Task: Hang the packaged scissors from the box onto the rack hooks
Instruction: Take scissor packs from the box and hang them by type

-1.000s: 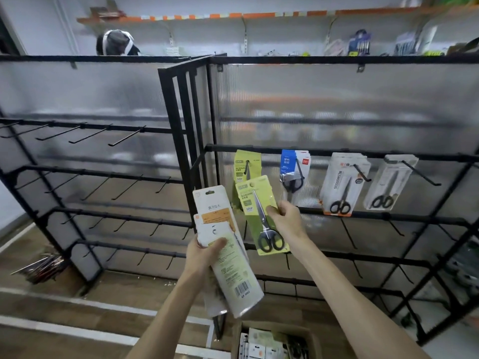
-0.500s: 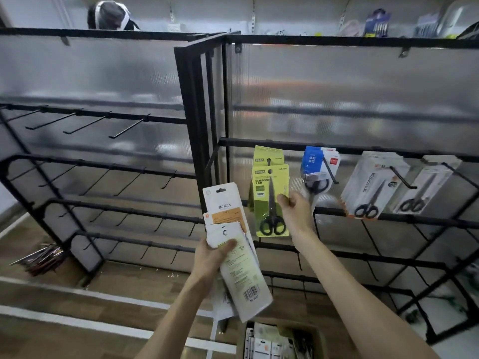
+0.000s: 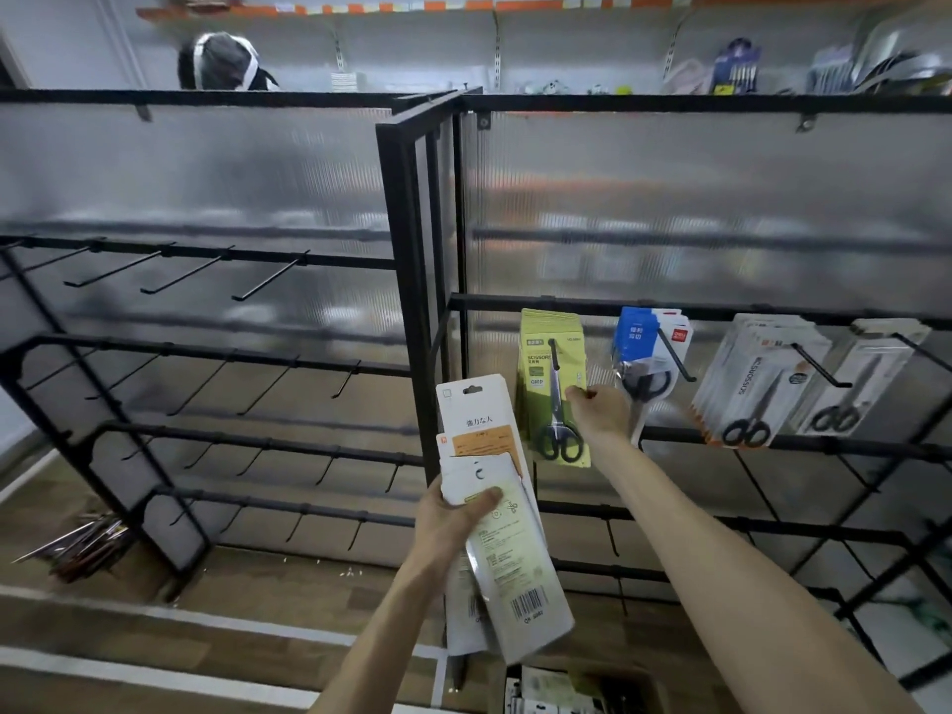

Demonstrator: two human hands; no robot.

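My left hand [image 3: 451, 523] holds a fanned stack of white packaged scissors [image 3: 494, 512], backs facing me, in front of the rack's corner post. My right hand [image 3: 600, 412] pinches the right edge of a yellow-green scissors pack [image 3: 551, 389] that hangs on the leftmost hook of the right rack's upper rail [image 3: 721, 312], in front of other green packs. The cardboard box [image 3: 577, 687] with more packs sits at the bottom edge, partly hidden by my arms.
To the right hang a blue pack [image 3: 636, 347] and two groups of white scissors packs [image 3: 757, 383]. The left rack [image 3: 206, 353] carries rows of bare hooks. Loose metal rods [image 3: 82, 543] lie on the wooden floor. A person's head [image 3: 221, 61] shows behind the racks.
My right hand lifted the yellow-green pack from beside the stack up to the leftmost hook, where it now hangs straight. The left hand kept its stack almost still.
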